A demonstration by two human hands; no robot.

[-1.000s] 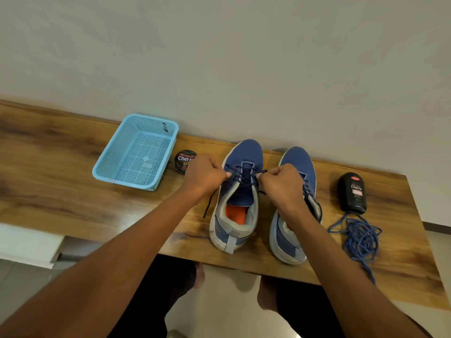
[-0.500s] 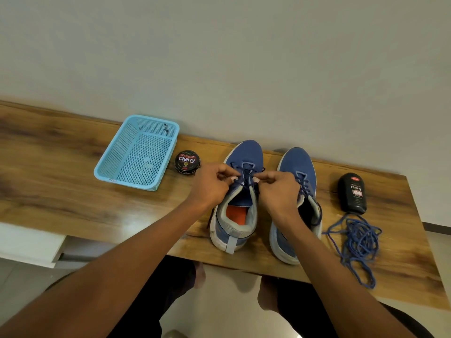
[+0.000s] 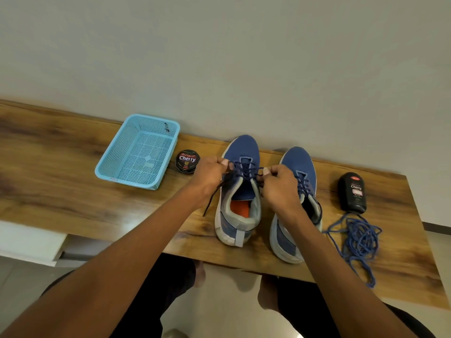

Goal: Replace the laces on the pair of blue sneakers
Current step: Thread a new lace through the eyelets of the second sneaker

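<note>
- Sneakers sat side by side on the wooden bench (image 3: 61, 167), toes toward the far wall, heels at the near edge.
- Left sneaker (image 3: 240, 191): blue upper, grey collar, orange insole showing; dark lace (image 3: 245, 170) threaded across its eyelets.
- Left hand (image 3: 210, 173) was at the left side of that sneaker's eyelets, fingers curled, pinching one lace end; a loose tail hung down from the hand onto the bench.
- Right hand (image 3: 280, 186) was at the right side of the same eyelets, fingers curled, pinching the other lace end.
- Lace ran taut between the two hands over the tongue.
- Right sneaker (image 3: 299, 172) stood just right of the first, already laced dark; right wrist covered part of its collar.
- Blue laces (image 3: 358, 240) lay in a loose tangle on the bench, right of the right sneaker, near side.
- Black bottle (image 3: 353, 192) lay flat just beyond that tangle, "Cherry" label up.
- Round polish tin (image 3: 187, 161) sat just left of the left hand, "Cherry" on the lid.
- Light blue basket (image 3: 114, 162) sat left of the tin, near the wall.
- Person's legs in dark fabric showed below the bench edge.
</note>
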